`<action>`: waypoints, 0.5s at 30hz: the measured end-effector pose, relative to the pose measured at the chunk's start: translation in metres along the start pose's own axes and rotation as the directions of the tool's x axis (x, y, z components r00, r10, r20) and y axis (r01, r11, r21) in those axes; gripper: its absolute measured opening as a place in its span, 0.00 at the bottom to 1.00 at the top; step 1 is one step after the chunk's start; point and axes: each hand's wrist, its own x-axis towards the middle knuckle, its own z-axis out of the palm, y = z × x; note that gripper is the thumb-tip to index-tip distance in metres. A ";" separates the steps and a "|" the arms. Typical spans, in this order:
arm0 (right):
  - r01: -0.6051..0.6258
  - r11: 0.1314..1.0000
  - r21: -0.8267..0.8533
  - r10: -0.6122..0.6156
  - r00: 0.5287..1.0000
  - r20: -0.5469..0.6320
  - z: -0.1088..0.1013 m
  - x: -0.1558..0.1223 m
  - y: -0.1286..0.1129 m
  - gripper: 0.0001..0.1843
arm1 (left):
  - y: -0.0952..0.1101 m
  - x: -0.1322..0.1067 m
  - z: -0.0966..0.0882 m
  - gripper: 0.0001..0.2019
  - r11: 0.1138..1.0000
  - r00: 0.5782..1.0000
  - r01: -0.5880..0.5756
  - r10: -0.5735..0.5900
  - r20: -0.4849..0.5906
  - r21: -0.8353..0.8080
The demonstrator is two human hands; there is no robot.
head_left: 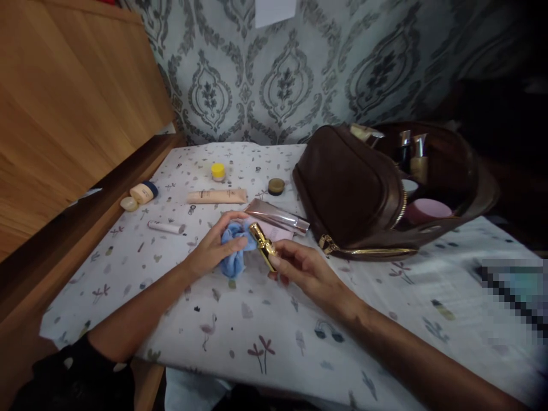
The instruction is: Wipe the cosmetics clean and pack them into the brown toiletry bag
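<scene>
A crumpled blue cloth (pixel 232 258) is gripped in my left hand (pixel 210 244), the thumb lying over its top. My right hand (pixel 302 264) pinches the lower end of a shiny gold lipstick tube (pixel 262 244), which tilts up toward the cloth. The tube's upper end is beside the cloth; whether they touch, I cannot tell. Just behind both hands lies a rose-gold squeeze tube with a silver cap (pixel 278 216), resting across a pale pink flat item (pixel 274 232) partly hidden by my hands and the lipstick.
On the patterned tablecloth (pixel 231 337) are a peach tube (pixel 217 196), a yellow-lidded jar (pixel 218 172), a dark round pot (pixel 276 186), a white stick (pixel 166 227) and a navy-capped bottle (pixel 144 193). An open brown bag (pixel 346 188) with cosmetics stands right. A wooden cabinet (pixel 77 103) borders the left.
</scene>
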 end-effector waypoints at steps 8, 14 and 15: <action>0.004 0.975 0.223 0.019 0.995 -0.102 0.000 -0.001 -0.003 0.19 | -0.010 0.004 -0.002 0.34 0.948 0.998 0.057 -0.049 0.036 -0.312; -0.002 0.966 0.260 0.026 0.996 -0.090 0.001 -0.001 0.000 0.20 | -0.010 -0.001 0.008 0.34 0.999 0.975 -0.046 0.049 0.217 -0.022; 0.004 0.969 0.248 0.020 0.995 -0.094 0.001 0.000 -0.001 0.19 | -0.010 -0.002 0.010 0.34 0.997 0.971 -0.075 0.067 0.231 0.025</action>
